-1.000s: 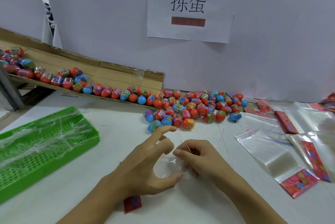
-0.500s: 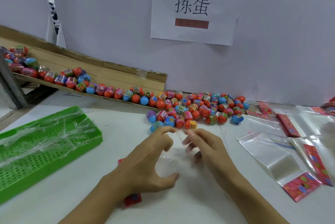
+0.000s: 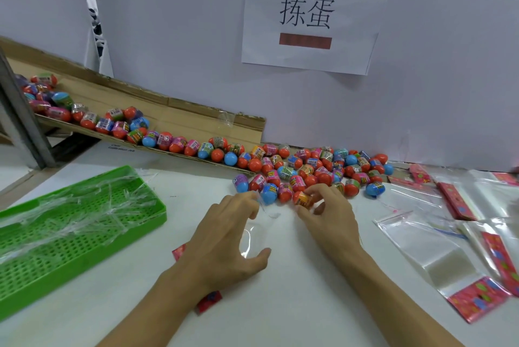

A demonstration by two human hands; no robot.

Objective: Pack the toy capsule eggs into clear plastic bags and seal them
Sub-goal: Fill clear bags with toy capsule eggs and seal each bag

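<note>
My right hand is at the near edge of the heap of capsule eggs on the table, its fingertips pinched round an orange egg; my fingers cover part of it, so I can't make out its label. My left hand is curled over a clear plastic bag, thumb and fingers spread round its mouth. The film is so transparent that I can barely trace its edges, and only the red header peeks from under my wrist. More eggs line the cardboard ramp, cut off at the left. Spare bags lie to the right, partly out of view, and a green tray of plastic scraps sits left.
</note>
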